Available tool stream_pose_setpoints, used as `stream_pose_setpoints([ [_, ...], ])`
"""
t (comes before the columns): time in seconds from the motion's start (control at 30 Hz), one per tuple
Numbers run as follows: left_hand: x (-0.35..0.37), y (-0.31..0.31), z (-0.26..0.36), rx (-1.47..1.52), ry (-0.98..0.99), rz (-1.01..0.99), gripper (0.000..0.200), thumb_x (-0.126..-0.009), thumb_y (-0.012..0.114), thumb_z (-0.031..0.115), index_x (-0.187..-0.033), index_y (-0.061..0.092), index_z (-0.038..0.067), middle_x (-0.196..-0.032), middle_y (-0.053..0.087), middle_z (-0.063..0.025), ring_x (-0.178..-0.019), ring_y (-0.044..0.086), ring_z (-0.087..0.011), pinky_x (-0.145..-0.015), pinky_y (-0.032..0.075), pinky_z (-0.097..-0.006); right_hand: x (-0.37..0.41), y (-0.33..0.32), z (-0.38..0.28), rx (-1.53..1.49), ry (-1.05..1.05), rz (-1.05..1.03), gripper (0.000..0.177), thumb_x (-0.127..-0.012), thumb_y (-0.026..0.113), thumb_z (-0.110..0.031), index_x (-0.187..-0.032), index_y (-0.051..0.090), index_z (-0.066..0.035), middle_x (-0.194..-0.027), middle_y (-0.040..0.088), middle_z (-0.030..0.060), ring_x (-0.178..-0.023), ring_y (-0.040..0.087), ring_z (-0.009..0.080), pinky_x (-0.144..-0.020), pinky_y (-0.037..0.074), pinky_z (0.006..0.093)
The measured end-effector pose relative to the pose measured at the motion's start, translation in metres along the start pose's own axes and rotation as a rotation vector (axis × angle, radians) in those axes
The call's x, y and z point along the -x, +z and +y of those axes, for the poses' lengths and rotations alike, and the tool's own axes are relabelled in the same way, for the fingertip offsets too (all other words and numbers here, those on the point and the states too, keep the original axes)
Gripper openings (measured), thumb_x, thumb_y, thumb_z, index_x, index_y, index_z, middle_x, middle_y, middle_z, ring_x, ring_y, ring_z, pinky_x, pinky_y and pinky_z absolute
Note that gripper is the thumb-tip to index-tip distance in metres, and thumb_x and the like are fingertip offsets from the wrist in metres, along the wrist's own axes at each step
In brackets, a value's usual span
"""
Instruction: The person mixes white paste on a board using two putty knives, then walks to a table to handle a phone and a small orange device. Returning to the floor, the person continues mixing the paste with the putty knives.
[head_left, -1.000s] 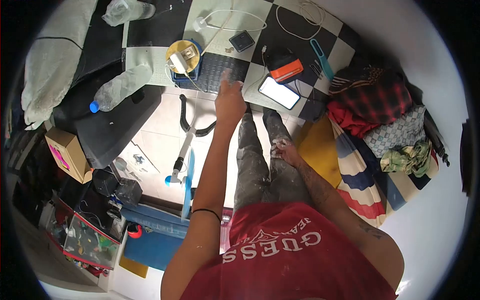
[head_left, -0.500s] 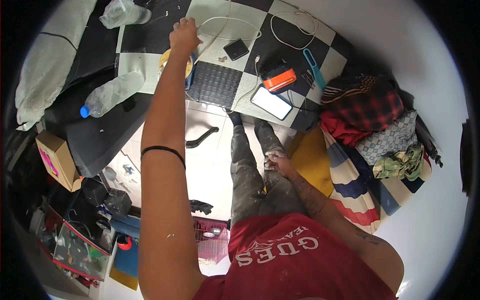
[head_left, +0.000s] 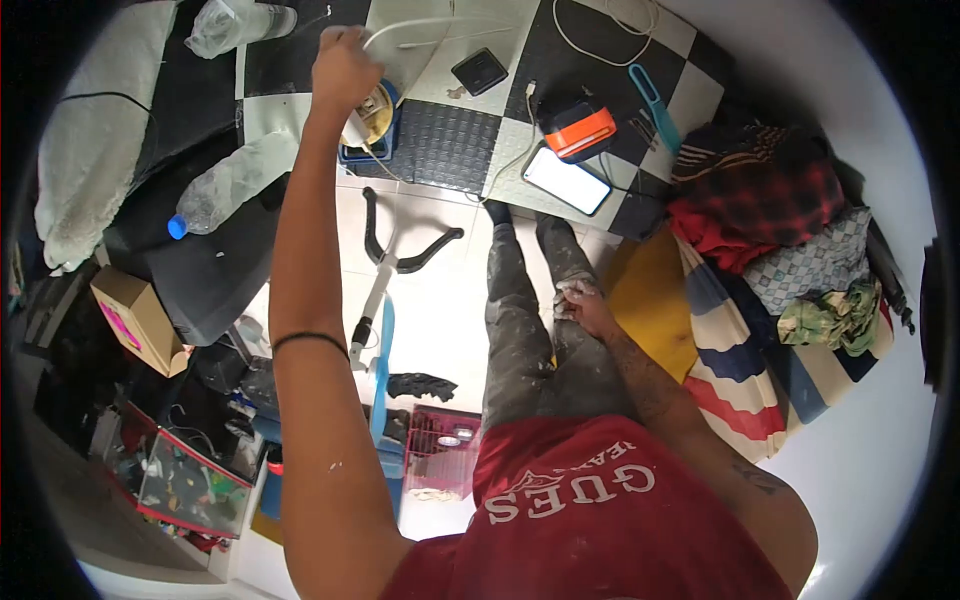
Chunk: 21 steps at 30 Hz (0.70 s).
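Note:
My left hand (head_left: 345,68) reaches over the checkered bench top at the upper left, its fingers closed around a white cable (head_left: 420,25). The cable loops from the hand to the right. Just below that hand is a round yellow-topped item with a blue base (head_left: 385,125), partly hidden by my wrist. A white plug (head_left: 355,132) sits against it, with a thin cord. My right hand (head_left: 582,303) rests on my right knee, fingers laid over the dusty dark trousers and marked with something whitish.
On the checkered top (head_left: 440,140) lie a black square device (head_left: 480,70), an orange-and-black item (head_left: 580,132), a lit phone (head_left: 567,180) and a blue-handled tool (head_left: 655,105). A plastic bottle (head_left: 215,195) lies left. Clothes (head_left: 760,200) are piled right; a dark chair base (head_left: 395,250) stands below.
My left hand has shifted slightly up and left, drawing the white cable with it. More of the yellow-topped item shows. My right hand stays on the knee; the view has shifted.

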<state>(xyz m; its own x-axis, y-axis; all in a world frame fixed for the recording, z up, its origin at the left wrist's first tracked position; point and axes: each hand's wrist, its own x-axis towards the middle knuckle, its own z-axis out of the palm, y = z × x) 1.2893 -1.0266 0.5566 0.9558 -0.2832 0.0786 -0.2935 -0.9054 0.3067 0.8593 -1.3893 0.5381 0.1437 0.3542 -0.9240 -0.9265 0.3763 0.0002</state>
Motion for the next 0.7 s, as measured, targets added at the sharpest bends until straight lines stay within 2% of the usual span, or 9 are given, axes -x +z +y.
stream_pose_setpoints([
  [0.03,0.013,-0.012,0.001,0.059,0.038,0.014,0.041,-0.062,0.065,0.014,-0.102,0.060,0.005,-0.105,0.054,-0.0175,-0.102,0.052,-0.0353,-0.085,0.047,-0.0410,-0.002,-0.003,0.001,0.002,-0.002,-0.012,0.028,-0.091,0.047,-0.015,-0.115,0.046,-0.001,-0.093,0.056,0.0105,-0.080,0.058,0.0200,-0.074,0.051,0.0367],
  [0.23,0.072,-0.036,0.019,0.186,-0.165,-0.066,0.042,-0.058,0.071,0.007,-0.099,0.060,0.004,-0.107,0.052,-0.0170,-0.094,0.056,-0.0349,-0.080,0.048,-0.0406,-0.010,-0.002,0.006,-0.033,-0.026,-0.035,0.025,-0.091,0.046,-0.012,-0.113,0.047,-0.001,-0.091,0.056,0.0112,-0.078,0.059,0.0218,-0.071,0.051,0.0375],
  [0.37,0.077,-0.037,0.034,0.131,-0.179,-0.002,0.040,-0.059,0.074,0.010,-0.096,0.061,0.003,-0.104,0.054,-0.0157,-0.090,0.058,-0.0345,-0.078,0.048,-0.0416,-0.006,0.004,0.002,-0.017,-0.002,0.009,0.025,-0.090,0.046,-0.012,-0.112,0.046,0.000,-0.091,0.056,0.0116,-0.080,0.059,0.0230,-0.073,0.052,0.0381],
  [0.47,0.082,-0.027,0.020,0.028,-0.118,-0.009,0.041,-0.058,0.076,0.012,-0.096,0.062,0.003,-0.098,0.057,-0.0150,-0.089,0.057,-0.0340,-0.077,0.047,-0.0420,-0.002,0.003,0.001,-0.011,-0.002,-0.015,0.025,-0.090,0.046,-0.012,-0.112,0.046,0.000,-0.092,0.056,0.0119,-0.080,0.059,0.0232,-0.074,0.052,0.0384],
  [0.63,0.079,-0.032,0.011,0.084,-0.158,-0.032,0.041,-0.055,0.078,0.015,-0.091,0.065,0.003,-0.093,0.060,-0.0149,-0.088,0.057,-0.0332,-0.078,0.047,-0.0406,-0.003,0.004,0.002,-0.009,0.005,0.000,0.026,-0.090,0.047,-0.013,-0.113,0.046,0.000,-0.093,0.055,0.0118,-0.080,0.059,0.0228,-0.074,0.051,0.0380],
  [0.7,0.081,-0.030,0.007,0.094,-0.139,-0.029,0.040,-0.055,0.079,0.015,-0.091,0.066,0.003,-0.093,0.060,-0.0146,-0.089,0.057,-0.0329,-0.078,0.046,-0.0404,-0.006,0.004,0.003,0.012,0.001,-0.003,0.024,-0.092,0.047,-0.016,-0.112,0.047,-0.003,-0.092,0.057,0.0090,-0.080,0.059,0.0192,-0.076,0.051,0.0375],
])
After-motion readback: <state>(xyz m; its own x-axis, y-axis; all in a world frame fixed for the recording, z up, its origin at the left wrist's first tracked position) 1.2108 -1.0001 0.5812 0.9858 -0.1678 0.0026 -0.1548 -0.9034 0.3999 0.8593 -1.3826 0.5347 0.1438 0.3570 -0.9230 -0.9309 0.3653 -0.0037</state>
